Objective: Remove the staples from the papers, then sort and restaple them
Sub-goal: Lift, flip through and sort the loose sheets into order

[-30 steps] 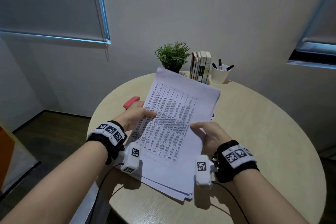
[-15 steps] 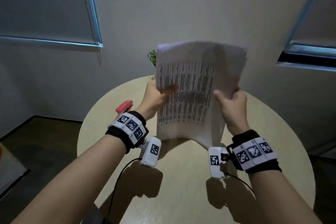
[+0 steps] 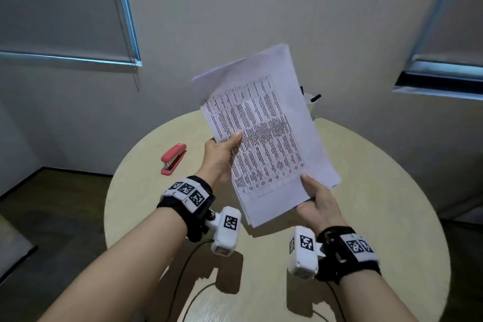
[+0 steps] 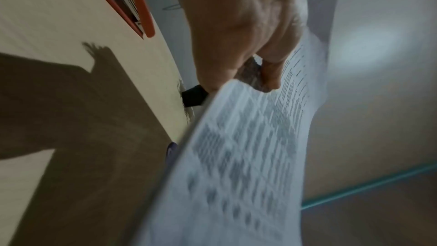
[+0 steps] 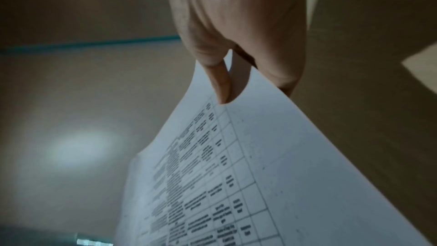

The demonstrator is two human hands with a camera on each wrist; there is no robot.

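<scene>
Both-handed: left hand (image 3: pixel 222 157) pinches the printed paper stack's (image 3: pixel 269 138) side edge, right hand (image 3: pixel 317 201) its lower corner. Sheets look light, floppy, loose; best gripped near edges.

The papers (image 3: pixel 264 136), upright 0.5 s ago, now tilt back rightward, uncovering the red stapler (image 3: pixel 173 158).

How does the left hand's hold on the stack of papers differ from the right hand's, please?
The left hand grips the stack of papers partway along its left long edge, while the right hand holds its near bottom corner. The left hand's thumb lies over the printed table; the right hand's thumb rests on the blank margin below it. Both hold the stack lifted clear of the table.
</scene>
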